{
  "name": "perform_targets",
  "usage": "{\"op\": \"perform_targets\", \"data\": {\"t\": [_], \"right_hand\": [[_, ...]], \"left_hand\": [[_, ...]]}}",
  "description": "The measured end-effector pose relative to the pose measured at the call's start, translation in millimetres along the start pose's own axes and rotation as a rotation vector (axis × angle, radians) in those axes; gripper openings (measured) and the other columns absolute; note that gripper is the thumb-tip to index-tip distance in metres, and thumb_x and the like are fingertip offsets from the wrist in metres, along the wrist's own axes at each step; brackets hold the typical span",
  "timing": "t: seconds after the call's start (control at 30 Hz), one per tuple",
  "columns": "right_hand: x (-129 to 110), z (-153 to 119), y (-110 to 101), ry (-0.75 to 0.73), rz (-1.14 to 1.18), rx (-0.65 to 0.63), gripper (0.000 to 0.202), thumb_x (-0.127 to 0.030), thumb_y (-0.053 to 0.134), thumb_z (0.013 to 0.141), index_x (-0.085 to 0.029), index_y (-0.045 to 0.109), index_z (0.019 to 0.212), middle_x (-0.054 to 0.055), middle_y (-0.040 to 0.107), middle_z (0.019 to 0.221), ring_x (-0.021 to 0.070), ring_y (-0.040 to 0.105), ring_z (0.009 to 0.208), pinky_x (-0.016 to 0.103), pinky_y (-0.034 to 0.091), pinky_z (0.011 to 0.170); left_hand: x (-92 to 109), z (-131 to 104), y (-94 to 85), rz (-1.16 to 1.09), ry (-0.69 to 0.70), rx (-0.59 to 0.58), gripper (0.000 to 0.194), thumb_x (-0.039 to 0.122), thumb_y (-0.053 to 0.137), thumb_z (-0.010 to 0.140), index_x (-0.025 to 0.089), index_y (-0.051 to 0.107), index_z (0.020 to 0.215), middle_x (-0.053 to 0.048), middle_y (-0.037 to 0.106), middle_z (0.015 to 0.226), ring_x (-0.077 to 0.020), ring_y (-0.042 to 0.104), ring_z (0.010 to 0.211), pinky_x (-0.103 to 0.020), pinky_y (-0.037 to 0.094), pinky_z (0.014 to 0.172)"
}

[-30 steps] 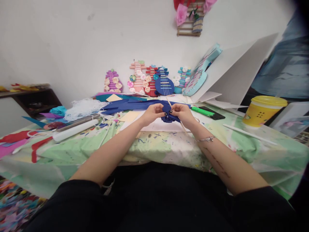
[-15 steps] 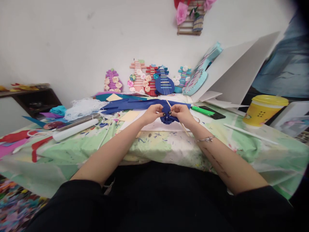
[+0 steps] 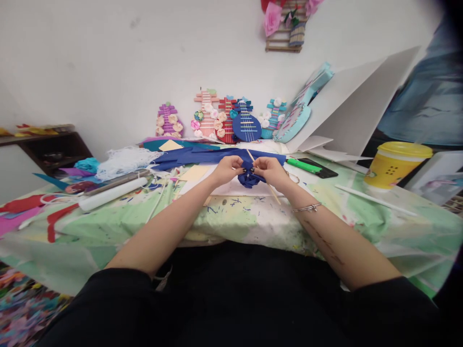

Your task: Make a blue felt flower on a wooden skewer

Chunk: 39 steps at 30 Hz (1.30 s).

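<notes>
A crumpled dark blue paper piece (image 3: 249, 180) hangs between my two hands, above a white sheet (image 3: 226, 188). My left hand (image 3: 231, 168) pinches its left edge between thumb and fingers. On its right edge my right hand (image 3: 267, 169) is closed in a pinch. A thin wooden stick (image 3: 273, 193) runs slantwise through my right hand, its upper tip showing above the fingers and its lower end below the palm. The fold of paper right at the fingertips is small and partly hidden.
Blue paper strips (image 3: 202, 156) lie behind my hands. To the right are a green cutter (image 3: 304, 166), a black phone (image 3: 325, 169), a white stick (image 3: 376, 200) and a yellow cup (image 3: 396, 164). A white roll (image 3: 113, 193) lies left; a blue lute-shaped craft (image 3: 247, 126) leans on the wall.
The blue paper has shifted slightly left and turned a little in my fingers. My right hand and the stick have moved slightly left.
</notes>
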State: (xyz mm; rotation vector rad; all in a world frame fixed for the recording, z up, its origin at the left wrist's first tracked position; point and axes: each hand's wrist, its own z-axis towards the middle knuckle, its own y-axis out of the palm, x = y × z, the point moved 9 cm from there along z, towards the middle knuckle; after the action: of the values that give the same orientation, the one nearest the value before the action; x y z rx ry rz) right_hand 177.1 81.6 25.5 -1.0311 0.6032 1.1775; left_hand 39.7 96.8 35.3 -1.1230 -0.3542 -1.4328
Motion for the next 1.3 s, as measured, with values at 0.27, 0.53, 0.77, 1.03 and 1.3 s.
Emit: {"op": "perform_targets", "data": {"t": [0.27,0.53,0.77,1.03,1.3], "right_hand": [[-9.0,-0.8,-2.4,-0.102,-0.105,0.001,0.006,-0.018,0.061,0.069,-0.018,0.064,0.074,-0.001,0.061,0.062,0.0139,0.057,0.061,0.027,0.045,0.061],[-47.7,-18.7,-12.2,-0.295,-0.424,0.058,0.029,-0.007,0.045,0.08,-0.023,0.055,0.102,0.001,0.075,0.09,0.0159,0.062,0.062,0.029,0.043,0.067],[-46.0,-17.8,-7.8,-0.275,-0.663,0.045,0.016,-0.016,0.052,0.083,-0.024,0.063,0.091,-0.001,0.076,0.083,0.0192,0.064,0.072,0.028,0.039,0.067],[-46.4,-18.3,-9.9,-0.312,-0.657,0.095,0.019,-0.016,0.051,0.084,-0.024,0.067,0.091,0.002,0.074,0.081,0.0209,0.065,0.077,0.029,0.042,0.07],[-42.8,-16.6,-9.8,-0.353,-0.616,0.09,0.021,-0.015,0.049,0.084,-0.021,0.068,0.092,0.005,0.074,0.083,0.0211,0.065,0.077,0.03,0.044,0.074]], "left_hand": [[9.0,-3.5,-2.6,-0.276,-0.001,0.046,0.032,0.03,0.083,0.059,0.011,0.065,0.077,-0.004,0.068,0.074,-0.0133,0.062,0.07,-0.03,0.048,0.072],[5.1,-4.6,-3.8,-0.332,-0.058,0.061,0.025,0.02,0.077,0.06,0.01,0.07,0.081,-0.006,0.071,0.075,-0.0137,0.063,0.067,-0.029,0.049,0.07],[2.0,-6.3,-3.8,-0.336,-0.097,0.055,0.024,0.019,0.077,0.057,0.01,0.071,0.078,-0.005,0.07,0.071,-0.0126,0.062,0.062,-0.027,0.047,0.063],[5.1,-7.3,-1.0,-0.331,-0.078,0.035,0.028,0.018,0.08,0.055,0.01,0.074,0.082,-0.008,0.073,0.076,-0.0166,0.066,0.068,-0.032,0.052,0.07],[2.9,-7.9,1.0,-0.365,-0.099,0.039,0.031,0.026,0.083,0.057,0.011,0.077,0.084,-0.009,0.073,0.077,-0.015,0.064,0.067,-0.029,0.049,0.067]]}}
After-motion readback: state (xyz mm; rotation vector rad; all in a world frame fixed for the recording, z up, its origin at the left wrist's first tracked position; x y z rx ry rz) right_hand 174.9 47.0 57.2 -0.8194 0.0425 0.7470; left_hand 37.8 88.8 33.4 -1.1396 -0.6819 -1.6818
